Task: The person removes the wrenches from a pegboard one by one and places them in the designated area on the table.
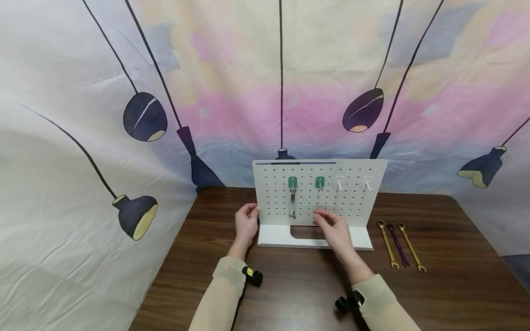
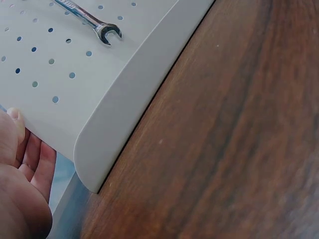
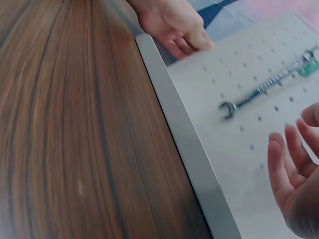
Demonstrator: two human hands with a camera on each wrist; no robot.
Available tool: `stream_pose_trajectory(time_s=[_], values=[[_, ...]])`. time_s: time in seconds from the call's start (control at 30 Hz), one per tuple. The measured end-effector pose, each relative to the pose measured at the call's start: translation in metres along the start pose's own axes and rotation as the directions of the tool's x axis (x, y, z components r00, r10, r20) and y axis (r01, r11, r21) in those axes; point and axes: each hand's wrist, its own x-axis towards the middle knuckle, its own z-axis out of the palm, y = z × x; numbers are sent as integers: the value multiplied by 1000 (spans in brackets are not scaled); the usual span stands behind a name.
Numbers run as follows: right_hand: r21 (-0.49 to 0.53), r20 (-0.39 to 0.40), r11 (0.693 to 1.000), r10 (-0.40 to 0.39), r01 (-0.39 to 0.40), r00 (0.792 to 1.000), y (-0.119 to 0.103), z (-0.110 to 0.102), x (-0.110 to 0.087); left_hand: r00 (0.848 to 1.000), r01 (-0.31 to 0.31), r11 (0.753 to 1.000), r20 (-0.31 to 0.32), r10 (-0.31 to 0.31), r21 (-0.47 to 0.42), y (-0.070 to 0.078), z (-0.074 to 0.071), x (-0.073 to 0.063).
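A white pegboard stand (image 1: pixel 277 202) stands upright on the table. My left hand (image 1: pixel 246 223) pinches its left side edge; in the left wrist view the thumb (image 2: pixel 16 119) lies at the front and the fingers reach behind. A silver wrench (image 1: pixel 292 204) hangs from the left green hook (image 1: pixel 292 182). To its right are a bare green hook (image 1: pixel 320 183) and two white hooks, a nearer one (image 1: pixel 338 184) and a farther one (image 1: pixel 367 184). In front of the board's lower middle, my right hand (image 1: pixel 336 232) hovers with loosely bent fingers and holds nothing.
Right of the stand, two gold wrenches, a left one (image 1: pixel 388 246) and a right one (image 1: pixel 411 248), lie on the brown wooden table (image 1: pixel 298 294) with a purple wrench (image 1: pixel 398 246) between them. A printed cloth (image 1: pixel 240 92) hangs behind the table.
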Motion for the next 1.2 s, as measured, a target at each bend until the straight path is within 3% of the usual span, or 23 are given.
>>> stream_pose_trajectory(time_s=[0.5,0.97,1.2], values=[[22,19,987,-159,159,987,-8,46,12,1000,-8,1000,-17,8,2,-2,1,-1],[-2,79,995,-104,104,991,-5,59,19,1000,-21,1000,-17,21,5,-1,-1,-2],[-6,81,993,-118,119,990,-1,60,20,1000,-21,1000,0,21,10,-2,-1,-1]])
